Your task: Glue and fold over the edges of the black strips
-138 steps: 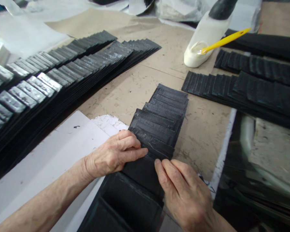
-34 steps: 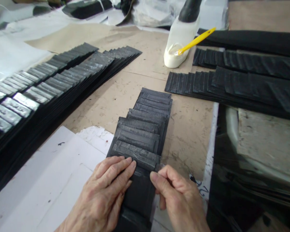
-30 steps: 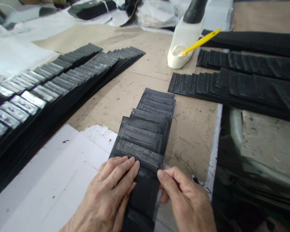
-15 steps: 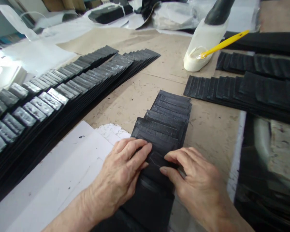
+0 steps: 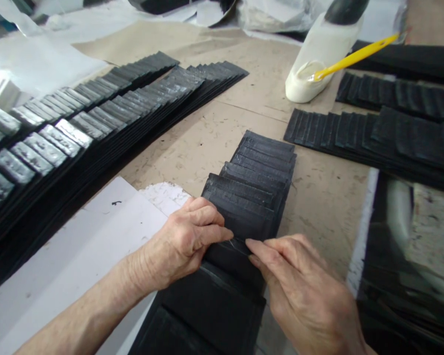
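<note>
A staggered row of black leather pieces runs away from me down the middle of the brown work surface. My left hand is curled, its fingertips pressed together on the near edge of the nearest black piece. My right hand meets it from the right, thumb and fingers pinching the same piece. More overlapped black pieces lie under both wrists toward me.
Long fanned rows of black pieces with shiny glued strips fill the left side. More black rows lie at the right. A white glue container with a yellow-handled brush stands at the back. White paper lies near left.
Both hands have drawn back toward me along the row, from lying flatter on the pieces to pinching the nearest one. The view shifted slightly.
</note>
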